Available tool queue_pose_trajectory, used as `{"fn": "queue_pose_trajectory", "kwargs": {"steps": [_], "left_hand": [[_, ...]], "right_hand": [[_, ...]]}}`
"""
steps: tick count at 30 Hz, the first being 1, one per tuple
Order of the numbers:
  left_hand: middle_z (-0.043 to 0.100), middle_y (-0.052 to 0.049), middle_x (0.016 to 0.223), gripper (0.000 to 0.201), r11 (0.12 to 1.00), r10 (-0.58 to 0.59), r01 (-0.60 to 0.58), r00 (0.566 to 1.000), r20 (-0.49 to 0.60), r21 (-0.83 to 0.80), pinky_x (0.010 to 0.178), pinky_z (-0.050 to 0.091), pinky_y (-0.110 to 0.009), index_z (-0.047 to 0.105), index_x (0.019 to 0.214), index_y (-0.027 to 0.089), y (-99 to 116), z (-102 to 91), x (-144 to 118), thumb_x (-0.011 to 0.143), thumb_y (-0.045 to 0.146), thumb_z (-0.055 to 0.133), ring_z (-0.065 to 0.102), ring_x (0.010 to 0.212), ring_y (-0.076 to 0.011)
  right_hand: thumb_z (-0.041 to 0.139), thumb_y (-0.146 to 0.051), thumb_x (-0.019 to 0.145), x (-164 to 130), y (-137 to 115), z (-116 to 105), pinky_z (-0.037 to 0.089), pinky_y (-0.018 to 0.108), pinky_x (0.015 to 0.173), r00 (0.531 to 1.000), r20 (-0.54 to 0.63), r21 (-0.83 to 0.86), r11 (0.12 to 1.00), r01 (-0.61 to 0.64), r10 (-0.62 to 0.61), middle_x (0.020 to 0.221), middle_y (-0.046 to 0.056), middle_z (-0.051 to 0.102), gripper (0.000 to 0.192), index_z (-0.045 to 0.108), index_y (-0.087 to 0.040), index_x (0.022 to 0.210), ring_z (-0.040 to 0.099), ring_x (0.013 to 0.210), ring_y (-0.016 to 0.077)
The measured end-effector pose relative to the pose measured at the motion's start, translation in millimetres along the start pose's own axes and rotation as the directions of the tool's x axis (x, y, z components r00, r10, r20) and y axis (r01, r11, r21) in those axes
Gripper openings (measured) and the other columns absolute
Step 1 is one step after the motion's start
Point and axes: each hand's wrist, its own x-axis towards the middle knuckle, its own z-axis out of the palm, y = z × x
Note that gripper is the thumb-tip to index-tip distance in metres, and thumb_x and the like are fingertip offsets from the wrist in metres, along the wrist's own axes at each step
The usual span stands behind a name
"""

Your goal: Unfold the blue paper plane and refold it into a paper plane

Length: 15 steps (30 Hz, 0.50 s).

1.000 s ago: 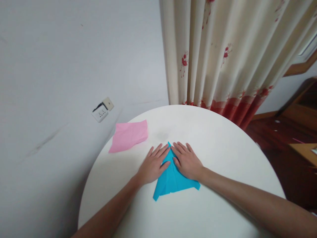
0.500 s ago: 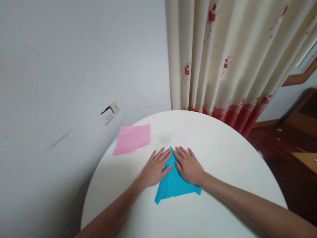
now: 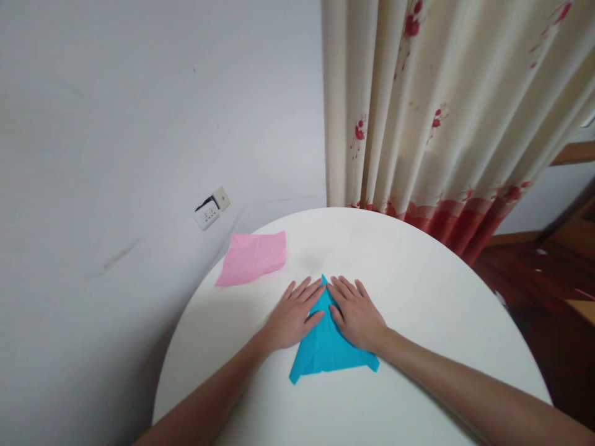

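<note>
A folded sheet of blue paper [image 3: 328, 347] lies flat on the white round table [image 3: 418, 279], narrowing to a point at its far end. My left hand [image 3: 292, 316] rests flat over its left edge, fingers stretched and spread, thumb on the paper. Across from it, my right hand [image 3: 356, 313] presses flat on the right edge with its fingers extended. Both sets of fingertips are near the paper's far tip. The near edge shows between my forearms, with a small corner sticking out at each side. Parts of both long edges are hidden under my hands.
A pink sheet of paper [image 3: 253, 258] lies at the table's far left. Behind it, a wall socket [image 3: 207, 215] sits on the white wall. A floral curtain [image 3: 418, 124] hangs just past the table's far right edge.
The camera view has turned slightly left, so the curtain and socket appear shifted right. My hands and the blue paper show almost no movement.
</note>
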Motion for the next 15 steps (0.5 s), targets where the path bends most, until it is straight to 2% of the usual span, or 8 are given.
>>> {"fn": "queue_pose_trajectory", "kwargs": {"steps": [5, 10, 15], "left_hand": [[0.025, 0.000, 0.162, 0.061, 1.000, -0.017, 0.017, 1.000, 0.010, -0.009, 0.121, 0.016, -0.049, 0.017, 0.157, 0.032, 0.3, 2.2, -1.1, 0.102, 0.055, 0.027, 0.018, 0.151, -0.0245], [0.024, -0.006, 0.162, 0.066, 1.000, -0.025, 0.025, 1.000, -0.009, -0.009, 0.121, 0.016, -0.048, 0.014, 0.158, 0.025, 0.1, 4.4, -1.2, 0.101, 0.056, 0.027, 0.019, 0.151, -0.0245], [0.025, -0.007, 0.162, 0.067, 0.999, -0.036, 0.036, 0.999, 0.003, -0.012, 0.121, 0.016, -0.048, 0.017, 0.158, 0.023, 1.9, 2.2, -1.1, 0.101, 0.057, 0.028, 0.020, 0.150, -0.0247]], "right_hand": [[0.028, -0.041, 0.102, -0.3, -0.4, -0.5, 0.009, 0.053, 0.120, 1.000, 0.002, -0.002, 1.000, 0.006, -0.006, 0.162, 0.009, 0.026, 0.058, 0.031, -0.017, 0.154, 0.019, 0.149, 0.0267], [0.030, -0.040, 0.101, -1.3, 0.0, -1.0, 0.009, 0.053, 0.120, 1.000, 0.008, 0.003, 1.000, 0.007, -0.007, 0.161, 0.010, 0.027, 0.059, 0.033, -0.014, 0.153, 0.019, 0.149, 0.0274], [0.033, -0.040, 0.101, -3.7, -0.8, -2.2, 0.010, 0.053, 0.120, 1.000, -0.004, 0.003, 1.000, 0.011, -0.011, 0.161, 0.012, 0.028, 0.058, 0.035, -0.013, 0.152, 0.020, 0.149, 0.0282]]}}
